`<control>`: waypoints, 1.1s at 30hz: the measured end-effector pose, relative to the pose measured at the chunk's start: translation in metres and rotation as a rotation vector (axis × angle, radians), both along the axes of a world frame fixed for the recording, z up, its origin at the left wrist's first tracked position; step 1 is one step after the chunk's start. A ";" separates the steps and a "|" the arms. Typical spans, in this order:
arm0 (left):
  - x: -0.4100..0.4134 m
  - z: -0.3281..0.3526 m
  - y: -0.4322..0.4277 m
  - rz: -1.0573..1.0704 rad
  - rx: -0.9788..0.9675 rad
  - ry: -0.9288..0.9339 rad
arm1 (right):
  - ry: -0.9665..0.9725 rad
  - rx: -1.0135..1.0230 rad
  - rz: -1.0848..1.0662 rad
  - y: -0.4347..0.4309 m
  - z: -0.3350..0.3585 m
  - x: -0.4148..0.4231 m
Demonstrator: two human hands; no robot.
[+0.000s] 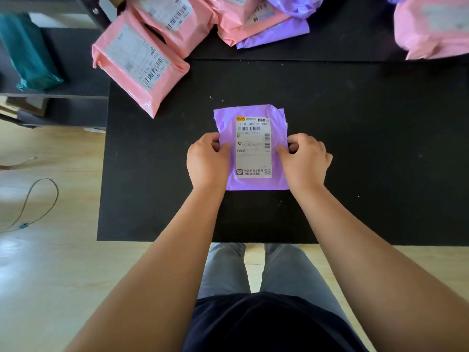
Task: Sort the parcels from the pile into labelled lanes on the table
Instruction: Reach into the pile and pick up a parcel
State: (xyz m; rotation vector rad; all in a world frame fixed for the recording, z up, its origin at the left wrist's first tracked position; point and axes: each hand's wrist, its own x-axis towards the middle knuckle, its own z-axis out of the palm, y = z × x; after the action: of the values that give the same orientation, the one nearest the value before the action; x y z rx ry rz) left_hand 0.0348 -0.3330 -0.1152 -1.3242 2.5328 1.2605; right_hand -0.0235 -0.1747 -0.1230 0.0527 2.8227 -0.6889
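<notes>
A small purple parcel [253, 182] with a white shipping label marked E008 lies face up in the middle of the black table [368, 148]. My left hand [206, 161] grips its left edge and my right hand [305, 160] grips its right edge, thumbs on top. The pile sits at the far edge: a pink parcel [138, 64] hanging over the table's left corner, more pink parcels [175, 16] behind it, a purple parcel [274, 34] and a blurred pink parcel [431, 29] at the far right. No lane labels show.
A dark shelf [76, 92] stands left of the table with a teal parcel [28, 52] on it. A thin cable [40, 199] loops on the wooden floor at the left. The table's near edge runs just in front of my legs.
</notes>
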 end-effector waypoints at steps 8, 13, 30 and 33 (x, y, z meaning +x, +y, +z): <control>0.002 0.024 -0.007 0.093 0.086 0.084 | -0.097 -0.190 -0.105 0.006 0.021 -0.005; 0.003 0.043 -0.012 0.057 0.130 0.118 | -0.141 -0.341 -0.129 0.009 0.043 -0.010; -0.031 0.080 -0.042 0.288 0.684 0.129 | -0.527 -0.647 -0.370 0.016 0.099 -0.046; -0.033 0.081 -0.041 0.282 0.659 0.089 | -0.515 -0.638 -0.379 0.016 0.100 -0.045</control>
State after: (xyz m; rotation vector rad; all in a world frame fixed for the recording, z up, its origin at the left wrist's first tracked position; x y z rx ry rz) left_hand 0.0019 -0.3744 -0.0339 -1.4829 1.7328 2.0005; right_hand -0.0681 -0.1583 -0.0230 0.5693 2.0162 -1.3917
